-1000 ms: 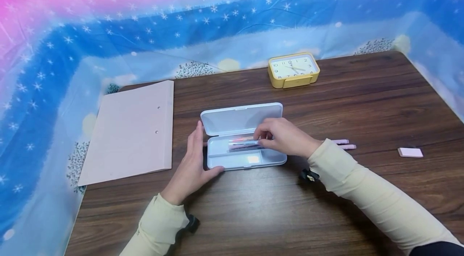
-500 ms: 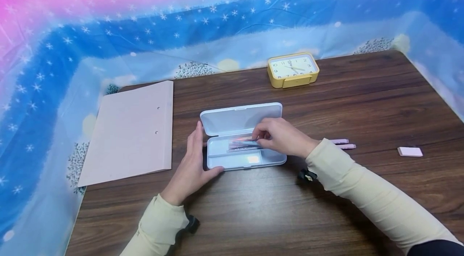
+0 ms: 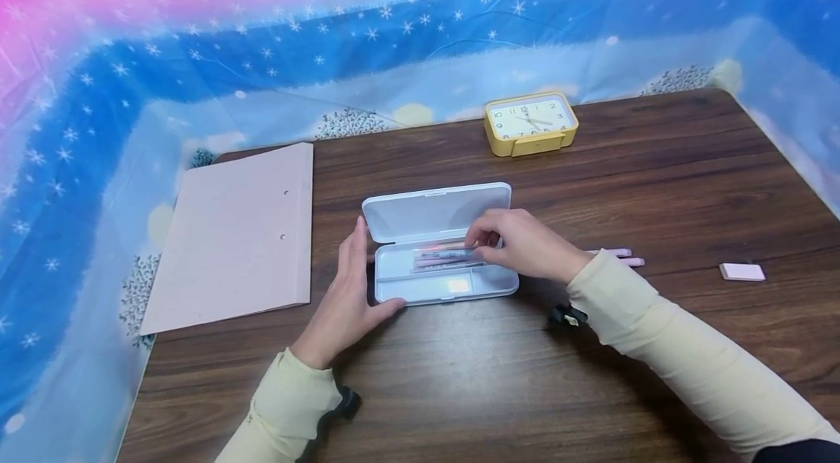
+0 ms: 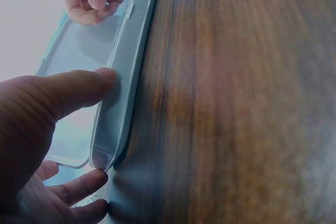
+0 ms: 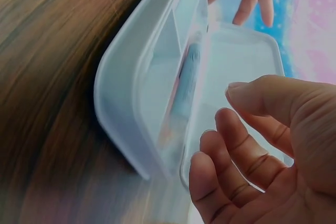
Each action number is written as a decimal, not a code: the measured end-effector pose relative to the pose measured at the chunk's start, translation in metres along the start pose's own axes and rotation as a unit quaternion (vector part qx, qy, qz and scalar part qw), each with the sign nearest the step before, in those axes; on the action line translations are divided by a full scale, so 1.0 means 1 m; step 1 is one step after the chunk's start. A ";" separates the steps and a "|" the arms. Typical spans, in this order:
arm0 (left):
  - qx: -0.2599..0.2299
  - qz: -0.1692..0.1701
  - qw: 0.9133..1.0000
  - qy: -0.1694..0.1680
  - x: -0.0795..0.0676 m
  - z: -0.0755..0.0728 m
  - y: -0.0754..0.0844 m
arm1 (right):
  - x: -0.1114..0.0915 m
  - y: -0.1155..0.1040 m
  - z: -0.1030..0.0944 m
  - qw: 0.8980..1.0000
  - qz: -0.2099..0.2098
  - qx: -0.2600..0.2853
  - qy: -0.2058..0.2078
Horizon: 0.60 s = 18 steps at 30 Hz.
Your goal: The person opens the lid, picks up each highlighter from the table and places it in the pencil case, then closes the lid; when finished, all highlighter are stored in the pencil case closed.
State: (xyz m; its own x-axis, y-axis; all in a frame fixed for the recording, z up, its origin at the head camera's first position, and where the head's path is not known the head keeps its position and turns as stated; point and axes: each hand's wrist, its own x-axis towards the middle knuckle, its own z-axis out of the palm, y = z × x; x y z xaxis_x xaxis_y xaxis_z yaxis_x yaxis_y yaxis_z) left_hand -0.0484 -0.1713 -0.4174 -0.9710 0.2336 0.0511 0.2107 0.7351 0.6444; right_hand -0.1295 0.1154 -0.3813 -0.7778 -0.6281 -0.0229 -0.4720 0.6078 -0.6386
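A white pencil case [image 3: 408, 293] lies with its lid [image 3: 436, 211] raised. Several pens [image 3: 446, 260] rest in its rear compartment, their right ends hidden behind my right hand [image 3: 521, 240]. In the right wrist view, that hand's fingers [image 5: 231, 129] are loosely bent and the gap to the thumb holds nothing; a blue pen [image 5: 187, 82] shows inside the case. My left hand [image 3: 348, 295] steadies the case's left end. Its straight thumb [image 4: 79, 87] touches the front wall, while its extended fingers [image 4: 81, 187] reach along the end, fingertips right at the corner.
Two pink pens [image 3: 620, 254] lie right of the case, partly behind the right sleeve. Farther right is a white eraser [image 3: 742, 272]. A yellow clock [image 3: 533, 124] stands at the back, and a pale folder [image 3: 236, 237] with two holes lies at the left.
My right hand has drawn slightly right, off the pens, and more of them shows in the case. The left hand stays in place at the case's end.
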 end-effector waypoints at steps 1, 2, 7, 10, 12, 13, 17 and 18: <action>0.000 0.001 1.000 0.000 0.000 0.000 0.000 | -0.002 0.002 -0.002 1.000 0.000 0.001 0.004; 0.000 0.001 1.000 -0.001 0.000 0.000 0.000 | -0.004 0.004 -0.004 1.000 -0.001 0.000 0.007; 0.002 0.001 1.000 -0.002 0.001 0.000 0.000 | -0.015 0.016 -0.014 1.000 0.009 -0.003 0.023; 0.003 -0.001 1.000 -0.003 0.001 0.000 0.001 | -0.023 0.024 -0.021 0.999 0.026 -0.002 0.030; 0.003 -0.001 1.000 -0.002 0.001 -0.001 0.001 | -0.029 0.029 -0.027 0.999 0.036 -0.005 0.036; 0.002 -0.001 1.000 -0.002 0.001 -0.001 0.002 | -0.032 0.032 -0.030 0.998 0.041 -0.008 0.040; 0.002 0.000 1.000 -0.001 0.001 -0.001 0.002 | -0.045 0.044 -0.042 0.997 0.047 -0.031 0.052; 0.002 -0.001 1.000 -0.002 0.001 -0.001 0.002 | -0.048 0.047 -0.045 0.997 0.048 -0.038 0.056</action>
State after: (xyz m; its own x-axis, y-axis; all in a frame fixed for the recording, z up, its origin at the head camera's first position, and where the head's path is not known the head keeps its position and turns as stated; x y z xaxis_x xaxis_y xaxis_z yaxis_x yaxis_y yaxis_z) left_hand -0.0487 -0.1701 -0.4153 -0.9709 0.2348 0.0481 0.2103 0.7384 0.6407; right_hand -0.1331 0.1962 -0.3758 -0.8602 -0.5098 0.0067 -0.4196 0.7004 -0.5773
